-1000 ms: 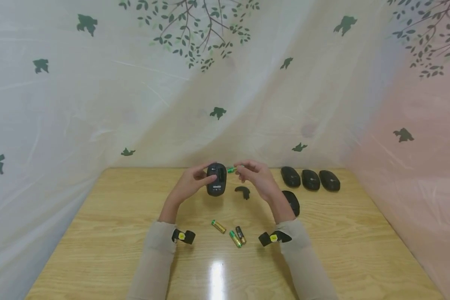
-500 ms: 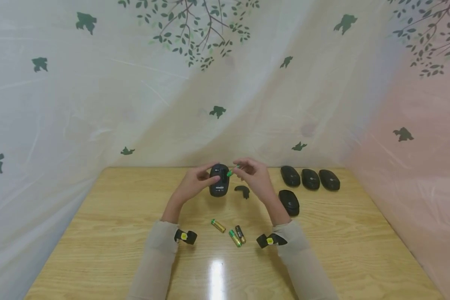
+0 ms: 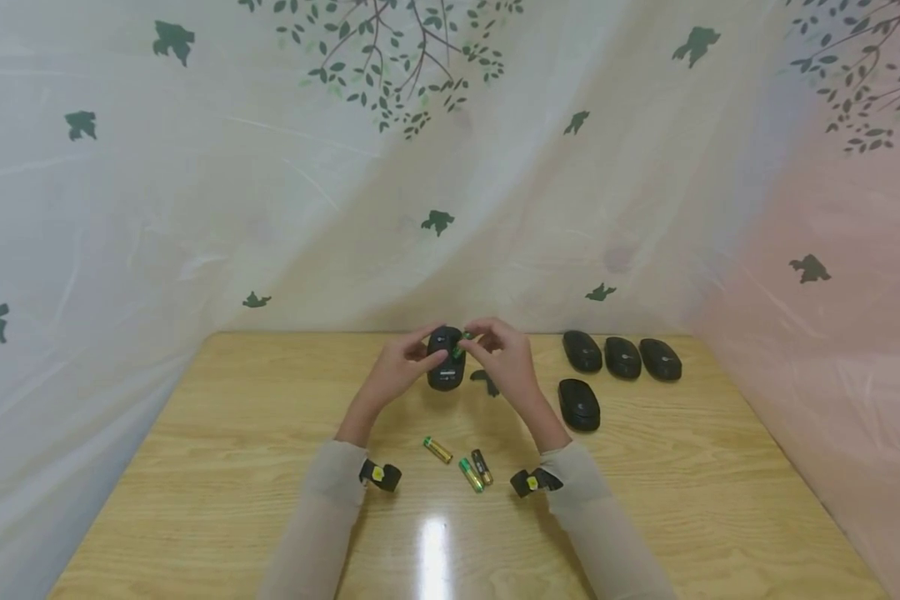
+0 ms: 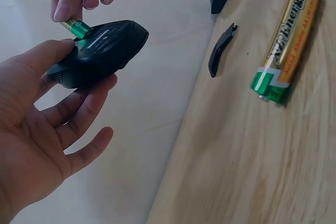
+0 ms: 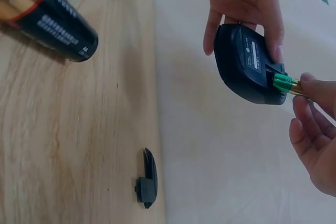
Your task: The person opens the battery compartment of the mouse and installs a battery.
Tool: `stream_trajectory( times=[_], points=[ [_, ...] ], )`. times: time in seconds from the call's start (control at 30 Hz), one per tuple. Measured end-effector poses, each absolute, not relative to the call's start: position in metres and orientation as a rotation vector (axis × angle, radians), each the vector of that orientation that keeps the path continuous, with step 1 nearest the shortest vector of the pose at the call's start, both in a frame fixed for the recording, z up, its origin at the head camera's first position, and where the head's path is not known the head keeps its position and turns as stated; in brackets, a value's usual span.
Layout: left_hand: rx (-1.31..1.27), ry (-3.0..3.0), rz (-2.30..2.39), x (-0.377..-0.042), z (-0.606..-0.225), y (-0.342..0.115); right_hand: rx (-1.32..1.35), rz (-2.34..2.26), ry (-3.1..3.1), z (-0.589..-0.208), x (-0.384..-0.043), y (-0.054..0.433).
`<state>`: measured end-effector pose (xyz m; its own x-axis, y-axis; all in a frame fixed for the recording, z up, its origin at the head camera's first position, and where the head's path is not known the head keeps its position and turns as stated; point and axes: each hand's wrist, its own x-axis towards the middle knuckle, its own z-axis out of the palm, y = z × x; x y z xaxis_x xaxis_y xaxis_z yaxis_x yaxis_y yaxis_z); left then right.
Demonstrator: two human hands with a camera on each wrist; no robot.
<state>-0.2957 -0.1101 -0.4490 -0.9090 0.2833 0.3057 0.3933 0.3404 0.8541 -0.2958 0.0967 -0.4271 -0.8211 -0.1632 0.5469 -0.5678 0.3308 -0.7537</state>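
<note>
Mouse (image 3: 447,377) held up between the hands, underside towards the head camera, gripped in left hand (image 3: 397,367) with thumb laid across the bottom beside an open battery slot (image 5: 273,70). Pinched in right hand (image 3: 506,357) between thumb and fingers: a green-and-gold battery (image 5: 284,83), green end at the slot, tilted, with gold end sticking out towards the pinch. Looks like the battery-loading step, roughly halfway through. Seems to call next for pushing the green end fully home, then lowering the gold end until flat, with a firm left grip against the push. Hard to tell how deep the green end sits; too small to read any polarity marks, so worth checking direction before pressing. Lying on the table (image 3: 232,467) just below right hand: a small black cover (image 5: 148,179), probably wanted once the battery lies flat. Between the wrists, below both hands: two spare batteries side by side, one green-and-gold (image 3: 471,475), one dark-and-gold (image 3: 482,467), plus a third spare (image 3: 438,450) a little apart, towards the left wrist. Off to the right of right hand: three black mice (image 3: 622,358) in a row, and a fourth mouse (image 3: 579,406) nearer, beside right wrist.
</note>
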Motion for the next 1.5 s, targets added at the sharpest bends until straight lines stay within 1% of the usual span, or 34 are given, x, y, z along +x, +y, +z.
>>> stream_trajectory(
  times=[0.33, 0.7, 0.8, 1.03, 1.13, 1.3, 1.5],
  points=[
    [-0.671, -2.487, -1.644, -0.296, -0.454, -0.102, 0.732, 1.353, -2.238, -0.431, -0.299, 0.099],
    [-0.621, -2.508, -1.636, -0.294, -0.453, -0.101, 0.650, 1.348, -2.301, -0.433, -0.299, 0.097],
    [-0.625, -2.495, -1.651, -0.294, -0.453, -0.101, 0.592, 1.442, -2.364, -0.433, -0.299, 0.099],
    [-0.679, -2.434, -1.696, -0.296, -0.454, -0.098, 0.453, 1.951, -2.488, -0.434, -0.304, 0.107],
    [-0.699, -2.413, -1.713, -0.296, -0.454, -0.097, 0.421, 2.081, -2.492, -0.432, -0.305, 0.107],
    [-0.683, -2.399, -1.729, -0.296, -0.454, -0.096, 0.378, 2.137, -2.476, -0.430, -0.304, 0.104],
    [-0.693, -2.393, -1.727, -0.295, -0.452, -0.098, 0.388, 2.139, -2.454, -0.425, -0.301, 0.100]
  ],
)
